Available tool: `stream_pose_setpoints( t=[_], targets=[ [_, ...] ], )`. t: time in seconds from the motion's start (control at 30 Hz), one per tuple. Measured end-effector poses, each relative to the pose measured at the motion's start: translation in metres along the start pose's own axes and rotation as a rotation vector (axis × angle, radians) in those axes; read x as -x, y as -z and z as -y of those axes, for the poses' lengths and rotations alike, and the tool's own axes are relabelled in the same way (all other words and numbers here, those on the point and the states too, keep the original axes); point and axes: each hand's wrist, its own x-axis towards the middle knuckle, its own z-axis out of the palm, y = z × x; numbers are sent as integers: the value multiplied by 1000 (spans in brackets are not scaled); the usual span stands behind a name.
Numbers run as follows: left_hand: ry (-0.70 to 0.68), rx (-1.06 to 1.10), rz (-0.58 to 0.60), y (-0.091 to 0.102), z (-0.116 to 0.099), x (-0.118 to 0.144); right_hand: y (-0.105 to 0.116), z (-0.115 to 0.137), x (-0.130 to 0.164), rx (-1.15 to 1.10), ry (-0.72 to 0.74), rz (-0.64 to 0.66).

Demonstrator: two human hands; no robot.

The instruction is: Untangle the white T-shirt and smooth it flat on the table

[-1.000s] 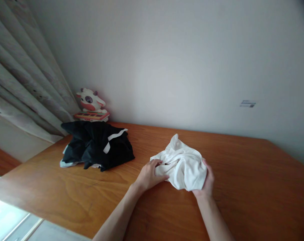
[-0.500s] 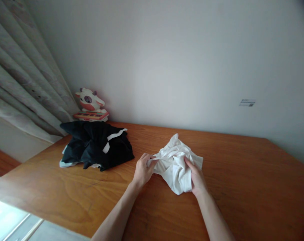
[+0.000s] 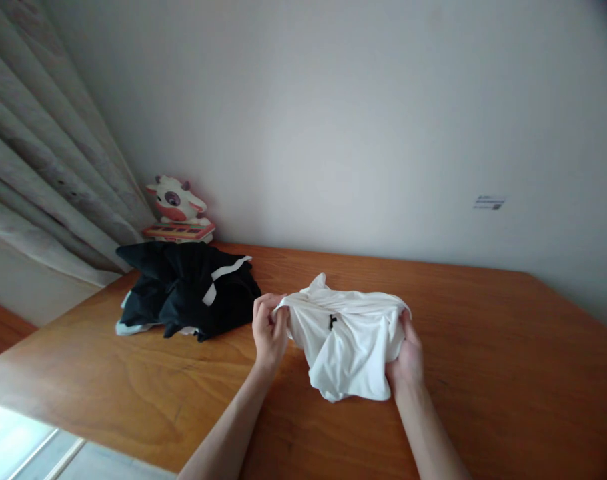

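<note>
A white cloth garment [image 3: 353, 353] is stretched between my two hands over the wooden table. A small black mark shows near its middle; its exact kind is unclear in the folds. My left hand [image 3: 271, 330] pinches the garment's upper left edge between thumb and fingers. At the other side, my right hand [image 3: 407, 350] grips the right edge, its fingers partly hidden by the cloth. The lower part of the garment hangs in loose folds toward me.
A heap of black clothing [image 3: 183, 287] with a white strip lies on the left of the wooden table [image 3: 483, 373]. Behind it stands a cow-shaped toy keyboard [image 3: 178, 210] against the wall. A curtain [image 3: 48, 147] hangs at the far left. The wall bears a small label [image 3: 489, 202].
My hands have moved apart, the left one leftward and the right one slightly right. The bunched white garment is now spread wider, and the black mark on it has come into sight.
</note>
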Motion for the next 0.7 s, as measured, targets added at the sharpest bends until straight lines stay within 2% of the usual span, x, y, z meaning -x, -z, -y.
stream_pose_setpoints(
  t=[0.1, 0.2, 0.33, 0.4, 0.43, 0.5, 0.57, 0.63, 0.7],
  targets=[
    [32, 63, -41, 0, -1, -2, 10, -3, -8, -17, 75, -73],
    [130, 109, -127, 5, 1, -8, 28, 1, -20, -31, 151, -202],
    [303, 81, -386, 17, 9, -23, 54, 14, -34, -28, 298, -330],
    [419, 126, -493, 22, 15, -30, 60, 19, -36, -39, 314, -362],
    [483, 151, -498, 23, 18, -32, 60, 21, -35, -53, 306, -369],
    [553, 155, -416, 23, 20, -32, 54, 22, -32, -97, 272, -362],
    [436, 79, -286, 20, 18, -27, 44, 20, -28, -148, 243, -344],
    [150, -34, -161, 14, 13, -17, 33, 16, -24, -181, 209, -334],
    [-129, -138, 42, 9, 6, -6, 21, 10, -21, -164, 147, -317]
  ],
)
